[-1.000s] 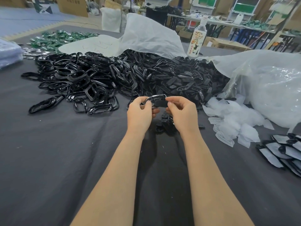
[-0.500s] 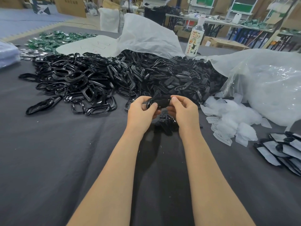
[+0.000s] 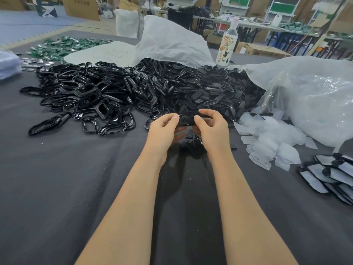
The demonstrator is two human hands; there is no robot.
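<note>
Both hands meet just in front of the big heap of black plastic parts, at its near edge, and between them they hold one small black plastic piece lifted clear of the dark cloth. The left hand pinches the piece's left end, with its thumb on top and its curled fingers underneath. The right hand grips the right end, thumb against the near face and forefinger arched over the top. Whether the piece is one part or two fitted together cannot be told, since the fingers cover much of it.

Directly below the hands, nearer the person than the heap, a small cluster of loose black bits lies on the cloth. To the heap's right, thin clear pouches are scattered beside a large crumpled clear bag. Further right of the heap and nearer the person, bagged black pieces lie in overlapping rows. Behind the heap, a white plastic sack drapes over its far side, and a labelled bottle stands upright at its far right corner. Beyond the heap's left end lies a spread of green items, with silvery discs just beside them.
</note>
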